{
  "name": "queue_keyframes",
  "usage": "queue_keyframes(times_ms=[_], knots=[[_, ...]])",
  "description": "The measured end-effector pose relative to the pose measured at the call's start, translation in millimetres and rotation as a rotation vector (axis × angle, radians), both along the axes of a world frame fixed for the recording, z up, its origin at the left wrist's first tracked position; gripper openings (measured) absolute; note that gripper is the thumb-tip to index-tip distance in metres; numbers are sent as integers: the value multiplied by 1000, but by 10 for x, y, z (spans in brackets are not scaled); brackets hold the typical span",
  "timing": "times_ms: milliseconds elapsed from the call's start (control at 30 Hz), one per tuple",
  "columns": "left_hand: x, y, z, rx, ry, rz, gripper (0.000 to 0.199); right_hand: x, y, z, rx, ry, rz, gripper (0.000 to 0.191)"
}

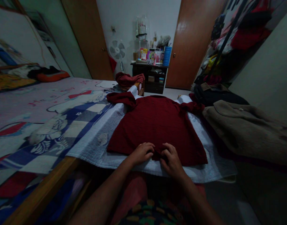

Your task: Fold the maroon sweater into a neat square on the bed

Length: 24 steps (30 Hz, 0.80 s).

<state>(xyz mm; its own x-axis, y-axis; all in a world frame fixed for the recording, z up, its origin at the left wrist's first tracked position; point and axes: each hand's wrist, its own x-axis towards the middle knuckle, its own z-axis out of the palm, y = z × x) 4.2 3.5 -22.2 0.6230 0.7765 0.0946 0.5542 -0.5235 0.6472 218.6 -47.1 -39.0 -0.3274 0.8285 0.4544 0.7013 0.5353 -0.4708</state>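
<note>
A dark red long-sleeved shirt [157,122] lies spread out with its hem towards me and its sleeves out to both sides. Beneath it is a pale blue-white cloth [96,153] over a low surface. At the middle of the hem, my left hand [143,153] has its fingers bent over the fabric, with the thumb near the edge. Just right of it, my right hand [171,159] pinches the same hem with curled fingers. A short gap separates the two hands. The fingertips are partly lost in the dim light.
To the left is a bed with a patterned sheet [56,97] and a wooden edge [45,190]. Folded brown clothing [246,125] is piled at the right. A rust-red cloth [129,80] lies beyond the left sleeve. A fan [118,50] and dark cabinet [149,78] stand behind.
</note>
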Motion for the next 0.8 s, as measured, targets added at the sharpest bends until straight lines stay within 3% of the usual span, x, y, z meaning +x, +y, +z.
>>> queue_keyframes(times_ms=[200, 400, 800], knots=[[-62, -20, -28, 67, 65, 26, 18, -6, -40, 2, -22, -111, 54, 18], [-98, -4, -32, 70, 55, 53, 16, -71, -37, -34, -20, -171, -15, 22], [-2, -82, 39, 117, -72, 136, 19, -186, 31, -13, 24, -90, -15, 12]])
